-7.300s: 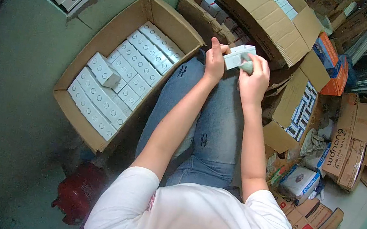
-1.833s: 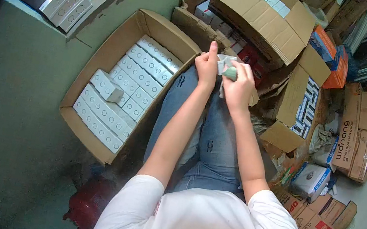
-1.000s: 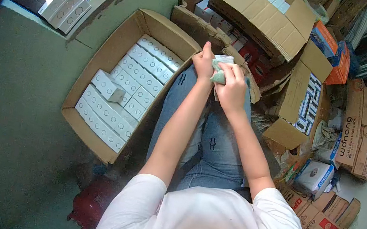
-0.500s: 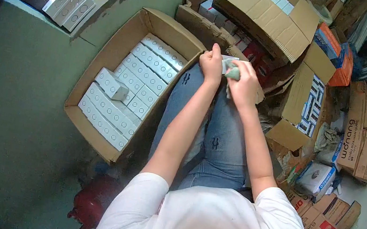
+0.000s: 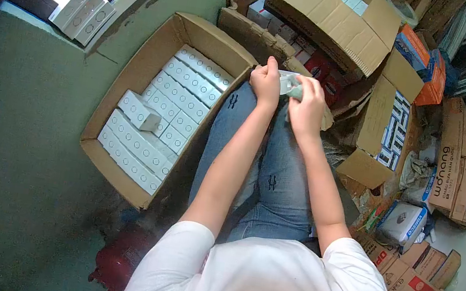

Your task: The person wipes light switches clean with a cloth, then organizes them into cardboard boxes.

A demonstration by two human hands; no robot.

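Note:
My left hand (image 5: 267, 83) grips a small white box (image 5: 286, 82) held above my knees. My right hand (image 5: 308, 104) presses a greenish cloth (image 5: 295, 93) against that box, and the cloth hides most of it. To the left, an open cardboard carton (image 5: 136, 68) holds several rows of similar white boxes, with one loose white box (image 5: 138, 111) lying on top of the rows.
A stack of white boxes (image 5: 82, 11) sits on the window ledge at upper left. Open cartons (image 5: 325, 15) with more boxed goods crowd the far side and the right. A red object (image 5: 120, 258) lies on the green floor by my left hip.
The view has shifted slightly. Both hands stay together on the box, and my right hand with the cloth has moved a little over it.

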